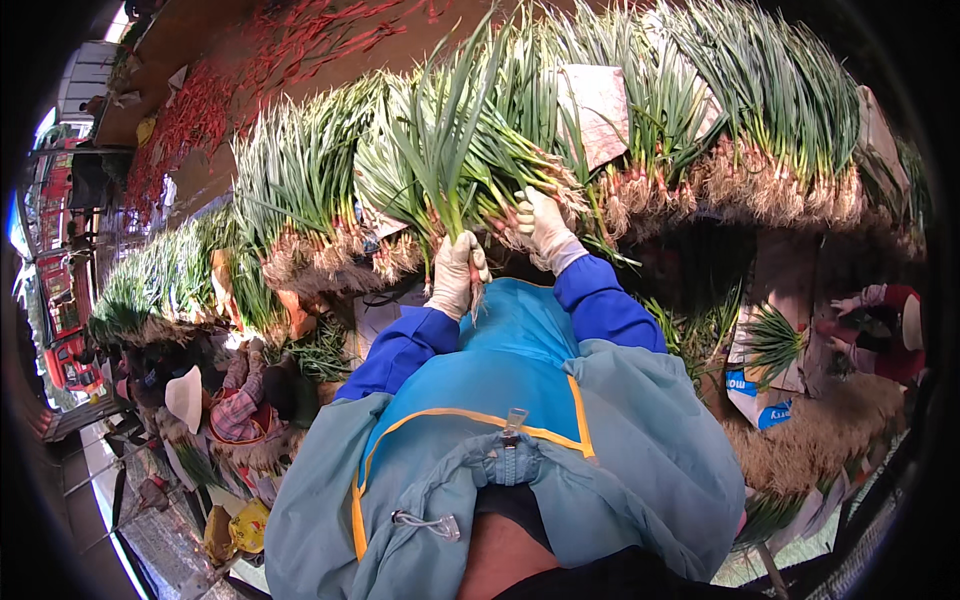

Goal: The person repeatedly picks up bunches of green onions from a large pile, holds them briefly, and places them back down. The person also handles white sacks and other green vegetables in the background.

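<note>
My left hand (455, 274), in a pale glove, is closed around a few green garlic or leek stalks (454, 199). Their long flat leaves fan upward, and reddish, rooted ends stick out below the fingers. To its right, my gloved right hand (546, 229) has curled fingers against the root ends of a slanting bunch (517, 161). Whether those fingers grip any stalks is unclear. Both hands are just above my blue apron (517, 337), at the near edge of a long row of the same plants.
More rooted bunches (787, 127) line the row, with sheets of card (594, 112) among them. Red strips (187, 127) litter the ground beyond. A person in a pale hat (185, 397) works at lower left; another (892, 330) is at far right, near a cut bunch (772, 341).
</note>
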The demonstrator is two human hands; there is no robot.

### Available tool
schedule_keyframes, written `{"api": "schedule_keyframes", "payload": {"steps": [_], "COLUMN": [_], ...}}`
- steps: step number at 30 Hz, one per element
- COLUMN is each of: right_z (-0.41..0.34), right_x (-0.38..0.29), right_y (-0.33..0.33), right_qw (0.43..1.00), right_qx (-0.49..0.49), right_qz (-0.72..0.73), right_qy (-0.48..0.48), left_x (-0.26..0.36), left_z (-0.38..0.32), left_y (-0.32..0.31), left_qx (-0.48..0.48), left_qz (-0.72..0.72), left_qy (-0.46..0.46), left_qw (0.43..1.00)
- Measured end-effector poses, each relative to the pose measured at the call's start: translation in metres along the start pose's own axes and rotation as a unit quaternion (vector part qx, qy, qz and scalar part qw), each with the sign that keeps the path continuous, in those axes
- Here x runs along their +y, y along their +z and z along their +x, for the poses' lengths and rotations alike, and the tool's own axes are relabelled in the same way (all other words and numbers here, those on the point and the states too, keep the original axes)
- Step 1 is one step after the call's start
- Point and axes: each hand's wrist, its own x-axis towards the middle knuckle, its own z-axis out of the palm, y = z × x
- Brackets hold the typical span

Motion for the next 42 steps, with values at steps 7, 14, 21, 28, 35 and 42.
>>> {"api": "schedule_keyframes", "payload": {"steps": [7, 14, 21, 28, 35, 42], "right_z": [-0.160, -0.012, -0.023, 0.026, 0.025, 0.018], "right_x": [-0.019, -0.062, -0.022, -0.019, -0.003, 0.004], "right_y": [-0.092, -0.009, 0.026, -0.027, -0.030, -0.013], "right_qw": [0.455, 0.391, 0.429, 0.285, 0.478, 0.620], "right_qx": [0.057, 0.137, 0.090, 0.158, 0.133, 0.150], "right_qz": [-0.859, -0.784, -0.814, -0.905, -0.865, -0.769], "right_qy": [0.229, -0.462, -0.381, -0.273, -0.075, -0.049], "left_x": [-0.009, -0.076, -0.105, -0.087, -0.098, -0.094], "left_z": [0.079, 0.128, 0.121, 0.107, 0.106, 0.101], "left_y": [-0.049, -0.047, -0.035, -0.058, -0.070, -0.076], "left_qx": [0.012, -0.133, 0.161, 0.107, 0.096, 0.105], "left_qz": [-0.042, -0.147, -0.105, -0.134, -0.096, -0.076], "left_qy": [-0.221, -0.149, -0.127, -0.144, -0.176, -0.172], "left_qw": [0.974, 0.969, 0.973, 0.975, 0.975, 0.977]}}
